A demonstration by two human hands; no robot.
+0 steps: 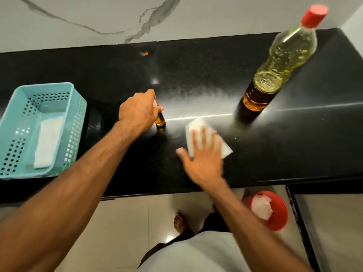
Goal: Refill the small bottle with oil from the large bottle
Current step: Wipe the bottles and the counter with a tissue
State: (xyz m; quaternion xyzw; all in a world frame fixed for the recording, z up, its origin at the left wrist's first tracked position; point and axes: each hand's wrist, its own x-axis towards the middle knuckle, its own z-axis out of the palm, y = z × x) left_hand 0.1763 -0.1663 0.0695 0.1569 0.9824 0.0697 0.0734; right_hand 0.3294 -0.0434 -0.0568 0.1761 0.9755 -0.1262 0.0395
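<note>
Left hand [137, 112] grips the small bottle [160, 120]; right hand [204, 156] presses flat on tissue [198, 124].

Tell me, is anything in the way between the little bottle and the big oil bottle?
Nothing visible is. The left hand holds the small bottle on the counter, and bare counter runs from it to the capped large bottle. The white tissue under the right hand lies nearer the person, off that path.

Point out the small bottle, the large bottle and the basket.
small bottle [160, 120]: head view, lower glass body below the fingers.
large bottle [282, 61]: head view, mid body.
basket [78, 107]: head view, right perforated wall.
</note>
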